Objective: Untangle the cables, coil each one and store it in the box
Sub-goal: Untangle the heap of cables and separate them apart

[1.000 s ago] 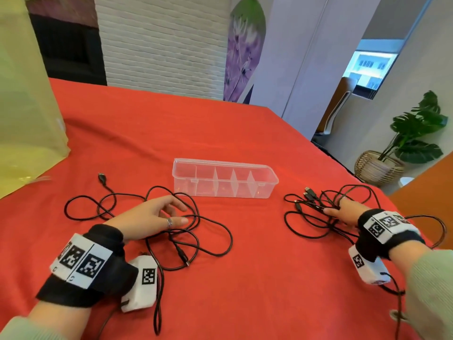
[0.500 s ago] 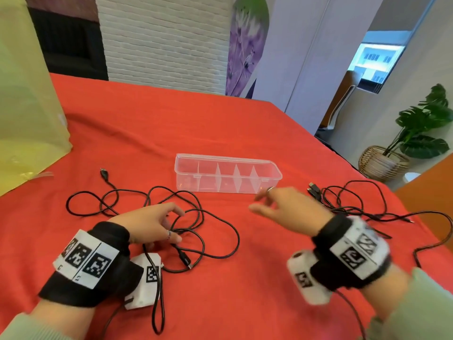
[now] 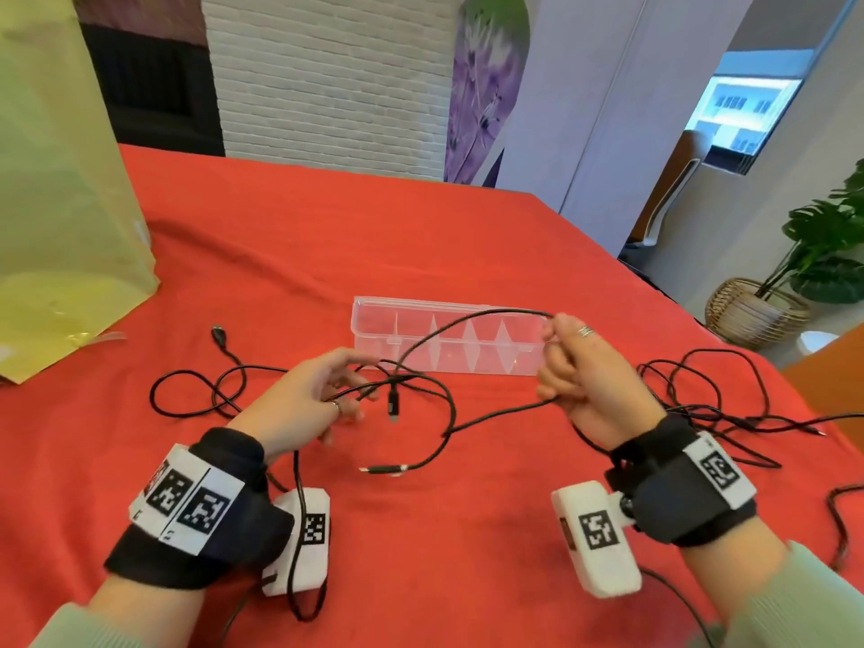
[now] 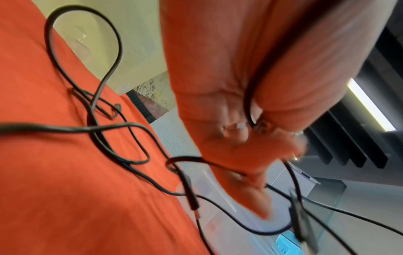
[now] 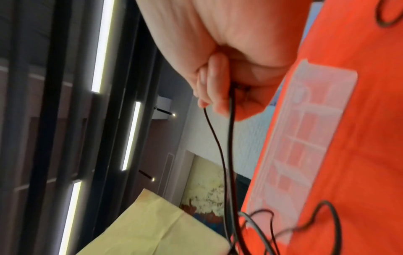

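A black cable (image 3: 449,413) is lifted off the red tablecloth between both hands. My left hand (image 3: 346,390) pinches several of its strands, and one plug (image 3: 392,406) dangles just right of the fingers. My right hand (image 3: 556,362) is curled round a loop of the same cable (image 5: 230,120), raised in front of the clear divided box (image 3: 374,320). The rest of this cable (image 3: 205,390) lies in loops at the left. A second black tangle (image 3: 701,395) lies on the cloth at the right. In the left wrist view the cable (image 4: 248,96) runs through my left hand (image 4: 250,181).
A yellow bag (image 3: 61,217) stands on the table at the far left. The table's right edge drops off towards a potted plant in a basket (image 3: 757,315). A free plug end (image 3: 381,470) lies on the cloth between my wrists.
My right hand left the right tangle, crossed to the centre and took hold of a loop of the left cable. Both hands have raised that cable off the cloth.
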